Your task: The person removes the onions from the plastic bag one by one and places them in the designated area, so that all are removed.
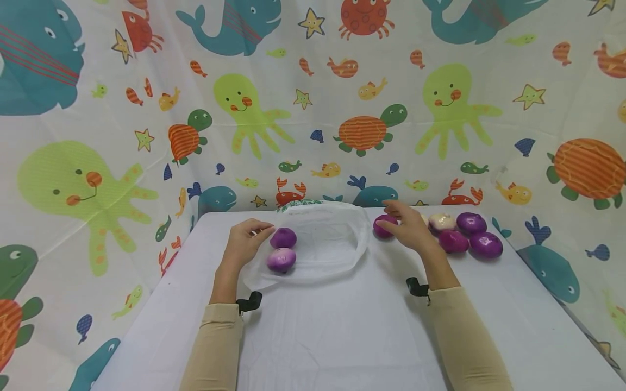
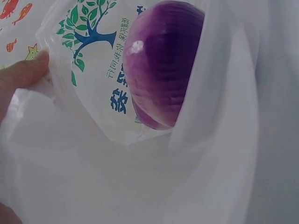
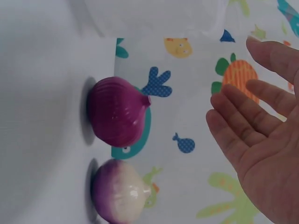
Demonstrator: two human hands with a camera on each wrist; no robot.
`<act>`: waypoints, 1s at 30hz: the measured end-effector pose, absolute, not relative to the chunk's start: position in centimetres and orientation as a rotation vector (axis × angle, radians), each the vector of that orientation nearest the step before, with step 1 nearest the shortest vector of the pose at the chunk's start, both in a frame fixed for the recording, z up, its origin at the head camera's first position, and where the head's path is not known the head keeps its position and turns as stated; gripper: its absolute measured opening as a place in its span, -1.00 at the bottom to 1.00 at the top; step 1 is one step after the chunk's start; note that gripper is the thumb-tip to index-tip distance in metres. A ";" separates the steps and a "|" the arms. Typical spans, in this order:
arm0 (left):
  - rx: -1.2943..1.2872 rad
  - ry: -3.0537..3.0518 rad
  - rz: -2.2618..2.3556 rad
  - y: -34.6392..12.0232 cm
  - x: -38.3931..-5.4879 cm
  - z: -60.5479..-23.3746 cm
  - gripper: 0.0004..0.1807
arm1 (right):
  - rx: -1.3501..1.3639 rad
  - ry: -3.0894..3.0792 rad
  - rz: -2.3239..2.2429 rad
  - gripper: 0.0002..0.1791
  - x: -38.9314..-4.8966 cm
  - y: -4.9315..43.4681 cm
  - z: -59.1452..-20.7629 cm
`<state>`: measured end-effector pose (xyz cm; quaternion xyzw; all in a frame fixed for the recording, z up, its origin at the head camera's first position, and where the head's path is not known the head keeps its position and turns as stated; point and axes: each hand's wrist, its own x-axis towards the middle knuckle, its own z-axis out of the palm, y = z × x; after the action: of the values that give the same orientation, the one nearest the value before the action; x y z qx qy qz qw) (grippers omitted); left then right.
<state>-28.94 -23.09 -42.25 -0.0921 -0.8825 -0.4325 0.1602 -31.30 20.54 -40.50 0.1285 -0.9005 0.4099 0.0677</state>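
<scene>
A white plastic bag (image 1: 323,274) lies spread with its mouth wide on the table. My left hand (image 1: 245,239) pinches the bag's left edge; in the left wrist view a fingertip (image 2: 39,65) presses on the plastic beside a green tree print. Two purple onions, the upper onion (image 1: 283,238) and a paler onion (image 1: 281,260), sit at the bag's left side. My right hand (image 1: 408,225), fingers apart, is over a red-purple onion (image 1: 381,226) right of the bag. In the right wrist view the palm (image 3: 271,158) holds nothing, with that onion (image 3: 117,112) apart from the fingers.
At the back right of the white table (image 1: 332,336) several more onions stand in a group, among them a whitish onion (image 1: 442,222) and a purple onion (image 1: 486,245). A curtain (image 1: 313,125) printed with sea animals hangs behind the table.
</scene>
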 end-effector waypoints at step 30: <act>-0.272 -2.511 -1.256 -23.1 -28.9 -42.1 -0.77 | 0.507 -2.656 1.292 -0.32 -30.6 18.7 -40.1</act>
<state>-28.88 -23.09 -42.14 -0.0951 -0.8788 -0.4396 0.1596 -30.61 18.65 -40.12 0.1686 -0.8840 0.4300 0.0724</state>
